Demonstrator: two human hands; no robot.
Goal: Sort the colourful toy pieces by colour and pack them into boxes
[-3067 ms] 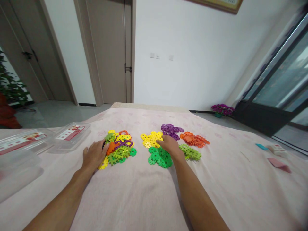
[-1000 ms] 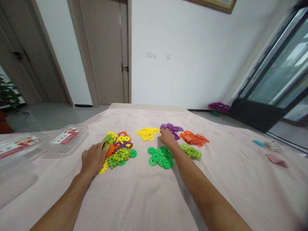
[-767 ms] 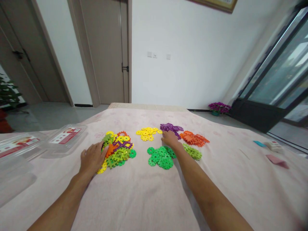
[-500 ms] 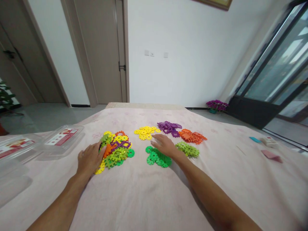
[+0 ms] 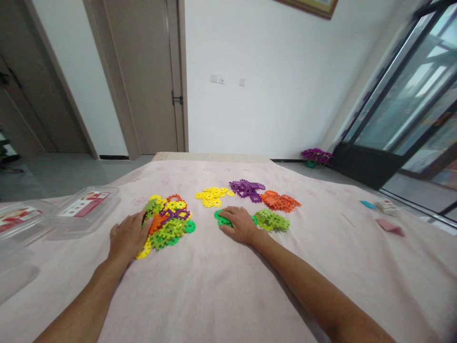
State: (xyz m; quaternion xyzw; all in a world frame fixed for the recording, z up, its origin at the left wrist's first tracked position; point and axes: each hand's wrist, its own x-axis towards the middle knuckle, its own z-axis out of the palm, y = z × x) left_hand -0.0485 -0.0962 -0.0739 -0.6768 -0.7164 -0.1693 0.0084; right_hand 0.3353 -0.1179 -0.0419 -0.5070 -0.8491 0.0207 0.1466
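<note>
My left hand (image 5: 126,236) rests, fingers loosely spread, against the left edge of a mixed pile of coloured plastic snowflake pieces (image 5: 167,220). My right hand (image 5: 237,223) lies palm down with fingers spread over the dark green pile (image 5: 220,218), hiding most of it. Around that hand sit sorted piles: yellow (image 5: 211,196) beyond it, purple (image 5: 246,188) and orange (image 5: 279,201) farther back, light green (image 5: 271,220) just to its right. All lie on a pink blanket (image 5: 221,286).
Clear plastic boxes with red-and-white labels (image 5: 84,209) stand at the left edge of the blanket. Small teal, white and pink items (image 5: 383,214) lie at the far right. A door, a white wall and a glass sliding door surround the bed.
My right hand has drawn back from between the yellow and purple piles and now lies flat on the dark green pile. The left hand stayed at the mixed pile.
</note>
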